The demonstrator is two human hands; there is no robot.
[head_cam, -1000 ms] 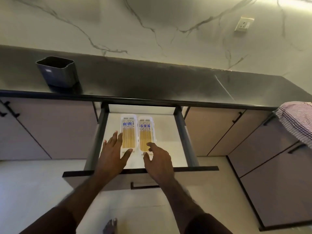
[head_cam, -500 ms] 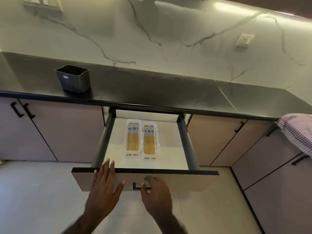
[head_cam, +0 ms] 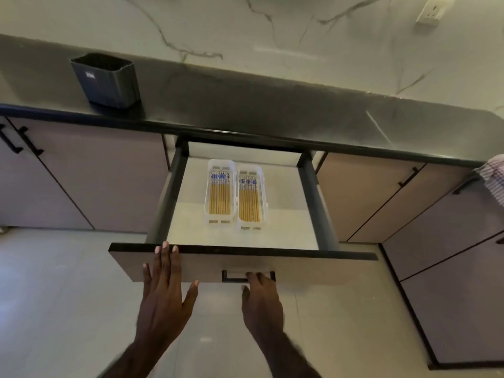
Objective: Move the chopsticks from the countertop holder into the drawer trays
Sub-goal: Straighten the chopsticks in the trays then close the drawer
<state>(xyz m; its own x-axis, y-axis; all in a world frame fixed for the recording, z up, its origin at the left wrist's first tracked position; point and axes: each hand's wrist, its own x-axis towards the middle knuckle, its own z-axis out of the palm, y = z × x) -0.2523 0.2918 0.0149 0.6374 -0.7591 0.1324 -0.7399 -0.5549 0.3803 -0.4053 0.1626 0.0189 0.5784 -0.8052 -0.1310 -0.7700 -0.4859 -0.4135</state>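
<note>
Left hand (head_cam: 163,290) flat against drawer front (head_cam: 313,268), fingers straight and spread, fingertips at top edge, gripping nothing. Right hand (head_cam: 261,298) at handle (head_cam: 246,276), fingers hooked over bar. Chopsticks (head_cam: 234,197) lying flat in two white trays (head_cam: 236,225), side by side in open drawer. Dark holder (head_cam: 105,80) upright on countertop (head_cam: 272,115), well apart.

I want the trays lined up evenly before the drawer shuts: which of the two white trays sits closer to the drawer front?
The right tray: its near end reaches further toward the drawer front than the left tray beside it.
</note>
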